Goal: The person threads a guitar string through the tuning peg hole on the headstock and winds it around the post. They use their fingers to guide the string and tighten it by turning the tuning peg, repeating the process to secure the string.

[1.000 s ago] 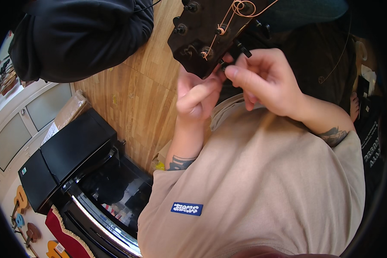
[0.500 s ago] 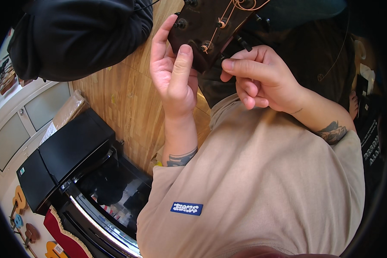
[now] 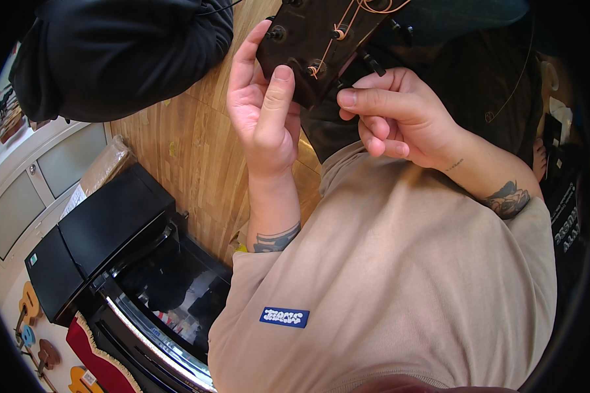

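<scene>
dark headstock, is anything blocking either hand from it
Nothing visible does: the left hand is at the left edge of the dark headstock, the right hand beside a black tuning peg. The copper-coloured strings run over the headstock's front, clear of both.

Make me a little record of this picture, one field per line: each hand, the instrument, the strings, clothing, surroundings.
Left hand: spread, thumb in front of the guitar head, a fingertip near a peg on its left side
Right hand: thumb and forefinger close together at the lower right peg; grip partly hidden
Instrument: dark guitar head with black pegs, cut off by the upper edge
Strings: copper-coloured, wound on two posts, looping at the top
Clothing: tan shirt, blue patch
Surroundings: wooden floor, small guitars lower left
</scene>
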`<action>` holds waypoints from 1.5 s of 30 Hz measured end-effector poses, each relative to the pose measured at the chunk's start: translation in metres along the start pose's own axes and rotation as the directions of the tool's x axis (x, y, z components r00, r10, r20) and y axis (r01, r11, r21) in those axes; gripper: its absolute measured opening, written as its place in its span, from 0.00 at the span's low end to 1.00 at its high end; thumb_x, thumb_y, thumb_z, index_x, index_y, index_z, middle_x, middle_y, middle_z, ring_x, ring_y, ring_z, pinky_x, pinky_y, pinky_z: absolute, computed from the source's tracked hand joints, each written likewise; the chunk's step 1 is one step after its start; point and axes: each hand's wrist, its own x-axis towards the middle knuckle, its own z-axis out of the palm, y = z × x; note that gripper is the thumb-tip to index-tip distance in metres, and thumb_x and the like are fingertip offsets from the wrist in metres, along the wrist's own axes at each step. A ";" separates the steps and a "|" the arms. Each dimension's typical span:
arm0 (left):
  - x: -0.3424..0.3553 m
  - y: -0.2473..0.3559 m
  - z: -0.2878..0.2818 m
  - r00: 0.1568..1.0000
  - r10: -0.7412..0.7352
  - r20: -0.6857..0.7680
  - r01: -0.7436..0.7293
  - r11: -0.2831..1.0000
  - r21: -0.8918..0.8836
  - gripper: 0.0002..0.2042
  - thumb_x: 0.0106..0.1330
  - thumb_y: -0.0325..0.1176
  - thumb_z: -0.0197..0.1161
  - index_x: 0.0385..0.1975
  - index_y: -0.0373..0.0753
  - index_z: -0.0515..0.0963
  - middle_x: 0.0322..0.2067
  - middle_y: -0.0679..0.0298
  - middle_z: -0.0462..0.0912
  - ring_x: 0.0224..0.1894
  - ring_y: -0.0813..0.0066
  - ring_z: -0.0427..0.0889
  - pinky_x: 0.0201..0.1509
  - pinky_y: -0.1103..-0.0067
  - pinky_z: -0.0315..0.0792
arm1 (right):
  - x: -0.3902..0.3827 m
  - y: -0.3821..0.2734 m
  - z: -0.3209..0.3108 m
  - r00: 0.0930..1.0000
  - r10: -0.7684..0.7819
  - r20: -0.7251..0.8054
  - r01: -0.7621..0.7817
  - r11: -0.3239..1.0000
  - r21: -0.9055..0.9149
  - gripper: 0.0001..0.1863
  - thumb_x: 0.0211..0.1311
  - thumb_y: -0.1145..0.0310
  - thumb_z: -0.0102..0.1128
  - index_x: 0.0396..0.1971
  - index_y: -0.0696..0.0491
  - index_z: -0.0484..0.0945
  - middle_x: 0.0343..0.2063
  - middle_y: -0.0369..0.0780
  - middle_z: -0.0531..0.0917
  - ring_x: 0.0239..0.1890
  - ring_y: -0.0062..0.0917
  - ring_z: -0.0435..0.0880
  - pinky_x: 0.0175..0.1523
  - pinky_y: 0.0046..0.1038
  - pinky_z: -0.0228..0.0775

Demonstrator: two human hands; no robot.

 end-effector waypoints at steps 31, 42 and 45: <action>0.000 -0.003 0.000 0.999 0.021 0.027 -0.020 1.000 -0.004 0.26 0.72 0.22 0.56 0.69 0.28 0.62 0.58 0.52 0.78 0.57 0.68 0.81 0.62 0.75 0.75 | -0.006 0.005 0.012 0.924 -0.350 -0.153 0.237 0.840 -0.489 0.13 0.60 0.70 0.73 0.26 0.66 0.83 0.14 0.40 0.83 0.16 0.18 0.85 0.14 0.15 0.62; 0.000 -0.003 -0.002 0.999 0.017 0.034 -0.017 1.000 -0.021 0.26 0.72 0.22 0.55 0.69 0.27 0.62 0.58 0.52 0.78 0.57 0.69 0.81 0.62 0.75 0.75 | 0.005 0.025 0.001 0.612 -0.771 0.175 0.534 0.240 -0.811 0.09 0.57 0.73 0.72 0.23 0.62 0.84 0.12 0.39 0.82 0.14 0.19 0.85 0.18 0.15 0.69; 0.000 -0.003 -0.002 0.999 0.020 0.039 -0.019 1.000 -0.024 0.26 0.72 0.22 0.56 0.69 0.27 0.61 0.58 0.52 0.78 0.57 0.68 0.81 0.62 0.74 0.75 | 0.009 0.026 -0.002 0.517 -0.813 0.268 0.539 0.066 -0.840 0.08 0.54 0.74 0.74 0.21 0.60 0.83 0.11 0.38 0.81 0.12 0.20 0.82 0.17 0.16 0.68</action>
